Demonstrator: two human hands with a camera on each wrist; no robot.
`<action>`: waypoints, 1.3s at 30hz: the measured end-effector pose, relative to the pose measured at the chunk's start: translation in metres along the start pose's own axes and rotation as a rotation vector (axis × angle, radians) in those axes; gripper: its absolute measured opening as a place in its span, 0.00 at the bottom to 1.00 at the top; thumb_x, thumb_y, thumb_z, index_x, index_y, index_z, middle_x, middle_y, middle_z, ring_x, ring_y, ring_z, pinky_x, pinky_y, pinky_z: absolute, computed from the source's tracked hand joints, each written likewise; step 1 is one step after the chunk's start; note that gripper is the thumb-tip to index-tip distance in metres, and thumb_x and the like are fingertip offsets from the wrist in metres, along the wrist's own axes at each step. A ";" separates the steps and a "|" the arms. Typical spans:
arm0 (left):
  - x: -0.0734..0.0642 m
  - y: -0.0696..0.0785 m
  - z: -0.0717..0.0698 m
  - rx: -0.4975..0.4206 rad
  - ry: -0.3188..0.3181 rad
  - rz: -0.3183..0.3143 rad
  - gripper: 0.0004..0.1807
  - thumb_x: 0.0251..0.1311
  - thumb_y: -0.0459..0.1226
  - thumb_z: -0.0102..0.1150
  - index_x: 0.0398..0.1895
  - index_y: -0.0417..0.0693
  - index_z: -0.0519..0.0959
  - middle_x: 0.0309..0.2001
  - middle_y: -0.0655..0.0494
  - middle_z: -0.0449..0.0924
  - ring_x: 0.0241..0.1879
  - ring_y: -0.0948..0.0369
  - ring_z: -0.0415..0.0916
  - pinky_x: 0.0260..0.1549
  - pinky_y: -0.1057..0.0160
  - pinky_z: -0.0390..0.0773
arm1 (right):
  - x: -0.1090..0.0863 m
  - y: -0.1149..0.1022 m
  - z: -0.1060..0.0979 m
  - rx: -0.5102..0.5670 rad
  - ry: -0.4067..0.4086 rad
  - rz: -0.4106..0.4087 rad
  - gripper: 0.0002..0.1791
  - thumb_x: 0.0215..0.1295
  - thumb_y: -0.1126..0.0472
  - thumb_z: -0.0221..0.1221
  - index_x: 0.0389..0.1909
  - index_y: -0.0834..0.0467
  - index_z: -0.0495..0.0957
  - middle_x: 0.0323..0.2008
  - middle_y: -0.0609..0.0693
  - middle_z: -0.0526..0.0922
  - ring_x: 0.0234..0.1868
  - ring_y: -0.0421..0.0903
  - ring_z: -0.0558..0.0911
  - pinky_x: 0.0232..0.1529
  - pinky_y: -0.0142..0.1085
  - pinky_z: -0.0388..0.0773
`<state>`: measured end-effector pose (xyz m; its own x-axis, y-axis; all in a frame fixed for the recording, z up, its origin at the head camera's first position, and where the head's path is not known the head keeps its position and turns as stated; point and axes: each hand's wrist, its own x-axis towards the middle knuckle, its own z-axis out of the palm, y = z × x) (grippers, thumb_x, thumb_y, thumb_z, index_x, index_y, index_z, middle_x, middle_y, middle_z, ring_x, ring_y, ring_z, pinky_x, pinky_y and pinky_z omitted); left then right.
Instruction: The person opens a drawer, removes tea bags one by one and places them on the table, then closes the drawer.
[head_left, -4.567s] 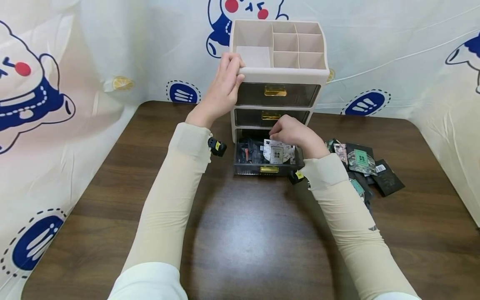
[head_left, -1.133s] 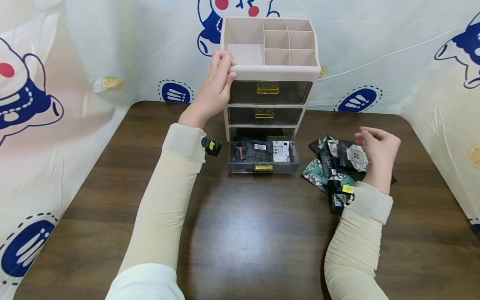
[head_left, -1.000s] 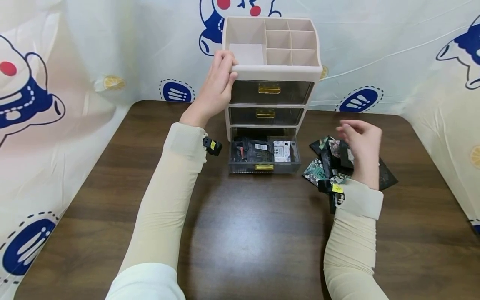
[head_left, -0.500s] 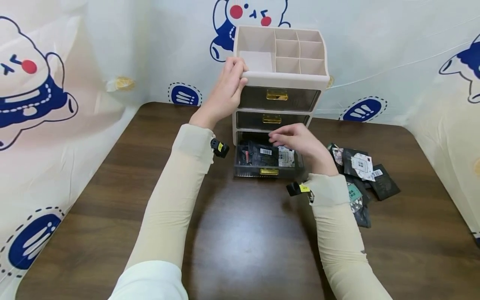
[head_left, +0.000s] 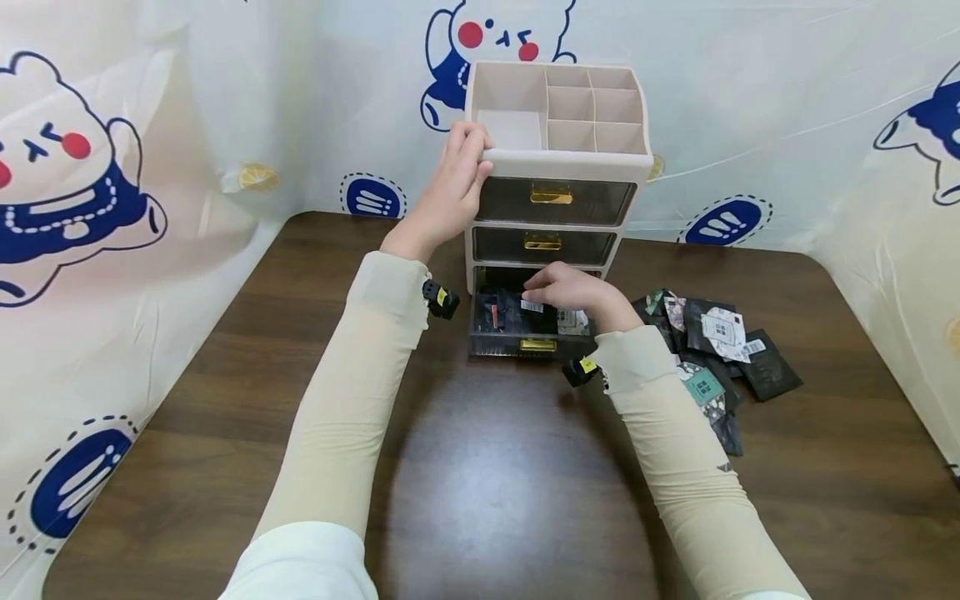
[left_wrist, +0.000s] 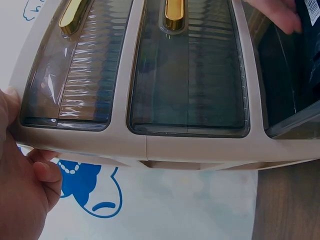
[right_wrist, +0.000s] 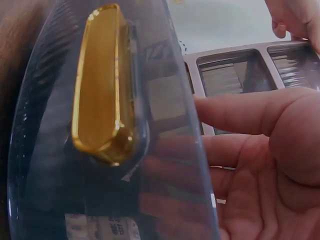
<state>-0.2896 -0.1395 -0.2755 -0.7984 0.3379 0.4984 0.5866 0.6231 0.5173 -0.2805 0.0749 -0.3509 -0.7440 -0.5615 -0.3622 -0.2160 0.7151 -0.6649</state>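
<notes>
A cream desktop organizer (head_left: 566, 162) with smoky drawers stands at the back. My left hand (head_left: 446, 187) grips its upper left corner, thumb on the front and fingers curled round the side (left_wrist: 27, 185). The bottom drawer (head_left: 498, 343) is pulled out and holds several dark flat packets. My right hand (head_left: 573, 293) reaches into it, fingertips at a black packet with a barcode label (head_left: 531, 307). In the right wrist view the right hand (right_wrist: 260, 155) has thumb and fingers apart, partly seen through the clear drawer front, with nothing visibly held. A white-labelled packet (head_left: 572, 322) lies beside the barcode packet.
Right of the organizer a loose pile of black packets (head_left: 705, 358) lies on the brown wooden table (head_left: 480, 492), some with green or white labels. The two upper drawers (head_left: 553, 202) are closed. A printed cloth (head_left: 750, 125) hangs behind.
A white-labelled packet now tops the pile, where a green-labelled one showed earlier. My right hand has moved from above the pile back left and down into the drawer. The left hand keeps its grip.
</notes>
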 end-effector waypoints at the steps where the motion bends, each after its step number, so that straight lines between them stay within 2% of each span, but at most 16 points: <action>1: 0.000 0.000 0.000 0.000 0.002 0.002 0.15 0.77 0.40 0.34 0.52 0.37 0.63 0.57 0.45 0.56 0.61 0.52 0.56 0.62 0.61 0.58 | -0.001 0.000 0.000 -0.010 0.006 -0.001 0.25 0.77 0.60 0.48 0.69 0.68 0.65 0.70 0.64 0.66 0.70 0.60 0.68 0.69 0.54 0.65; 7: 0.001 0.001 0.000 0.003 0.006 0.005 0.15 0.76 0.41 0.35 0.51 0.36 0.63 0.57 0.45 0.56 0.61 0.53 0.56 0.61 0.62 0.58 | -0.008 0.000 0.000 -0.030 0.091 -0.025 0.23 0.77 0.63 0.47 0.67 0.70 0.68 0.67 0.65 0.70 0.63 0.59 0.74 0.63 0.52 0.71; 10: 0.000 0.001 0.000 0.008 0.002 0.003 0.15 0.76 0.41 0.35 0.51 0.36 0.63 0.57 0.45 0.55 0.61 0.53 0.56 0.61 0.62 0.59 | -0.013 -0.002 0.000 -0.046 0.133 -0.030 0.21 0.77 0.64 0.47 0.64 0.70 0.71 0.65 0.65 0.73 0.45 0.55 0.79 0.49 0.45 0.74; 12: 0.000 0.000 0.000 0.008 0.002 0.003 0.14 0.76 0.40 0.35 0.50 0.36 0.63 0.56 0.45 0.55 0.60 0.52 0.56 0.60 0.61 0.59 | -0.015 -0.004 0.000 -0.074 0.152 -0.034 0.19 0.76 0.65 0.47 0.62 0.69 0.74 0.62 0.65 0.76 0.35 0.50 0.75 0.41 0.42 0.71; 14: 0.000 0.000 0.000 0.008 0.007 0.011 0.14 0.76 0.40 0.35 0.50 0.36 0.62 0.56 0.44 0.55 0.60 0.52 0.56 0.60 0.61 0.59 | -0.017 -0.006 0.000 -0.095 0.171 -0.039 0.18 0.76 0.66 0.48 0.60 0.68 0.76 0.60 0.64 0.78 0.31 0.48 0.71 0.38 0.40 0.68; 16: 0.001 0.000 0.000 0.006 0.012 0.021 0.14 0.76 0.40 0.35 0.49 0.35 0.62 0.55 0.44 0.55 0.60 0.52 0.56 0.60 0.61 0.58 | -0.018 -0.008 -0.001 -0.111 0.186 -0.044 0.16 0.75 0.68 0.49 0.57 0.67 0.79 0.59 0.64 0.79 0.32 0.48 0.72 0.39 0.40 0.69; 18: 0.002 0.000 0.000 0.009 0.015 0.030 0.14 0.76 0.40 0.35 0.49 0.35 0.62 0.55 0.43 0.55 0.60 0.51 0.56 0.59 0.61 0.58 | -0.018 -0.009 -0.001 -0.121 0.197 -0.041 0.15 0.74 0.68 0.49 0.54 0.66 0.81 0.58 0.63 0.80 0.38 0.49 0.75 0.42 0.41 0.70; 23: 0.002 0.000 0.001 0.013 0.010 0.025 0.14 0.76 0.40 0.35 0.49 0.36 0.62 0.56 0.43 0.55 0.60 0.51 0.57 0.59 0.61 0.58 | -0.019 -0.007 0.002 -0.098 0.220 -0.030 0.13 0.74 0.69 0.51 0.50 0.65 0.82 0.54 0.62 0.82 0.46 0.53 0.77 0.48 0.45 0.73; 30: 0.001 0.000 0.002 0.003 0.012 0.030 0.14 0.76 0.40 0.35 0.48 0.36 0.62 0.55 0.44 0.55 0.59 0.52 0.57 0.59 0.61 0.58 | -0.026 0.000 0.008 -0.029 0.289 -0.038 0.13 0.74 0.69 0.50 0.50 0.65 0.82 0.50 0.62 0.82 0.43 0.53 0.75 0.46 0.43 0.72; 33: 0.001 0.000 0.001 0.003 0.015 0.033 0.14 0.76 0.40 0.35 0.48 0.36 0.62 0.54 0.44 0.55 0.58 0.52 0.57 0.59 0.61 0.58 | -0.029 0.002 0.009 0.002 0.331 -0.045 0.13 0.74 0.70 0.50 0.50 0.66 0.81 0.52 0.63 0.81 0.46 0.54 0.75 0.49 0.45 0.73; 36: 0.001 0.000 0.001 0.000 0.020 0.033 0.13 0.76 0.39 0.35 0.48 0.36 0.63 0.54 0.45 0.55 0.58 0.53 0.57 0.59 0.62 0.58 | -0.033 0.004 0.009 0.044 0.389 -0.035 0.13 0.74 0.70 0.50 0.50 0.67 0.81 0.54 0.63 0.80 0.49 0.55 0.75 0.50 0.46 0.73; 39: 0.002 0.000 0.001 0.000 0.023 0.041 0.13 0.76 0.39 0.35 0.47 0.35 0.63 0.53 0.45 0.55 0.58 0.53 0.57 0.59 0.62 0.58 | -0.036 0.006 0.008 0.101 0.471 0.000 0.13 0.74 0.70 0.50 0.50 0.66 0.81 0.53 0.63 0.80 0.47 0.54 0.74 0.47 0.44 0.72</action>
<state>-0.2912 -0.1384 -0.2751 -0.7705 0.3470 0.5346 0.6186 0.6092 0.4962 -0.2498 0.0959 -0.3468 -0.9546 -0.2950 -0.0421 -0.1710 0.6578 -0.7335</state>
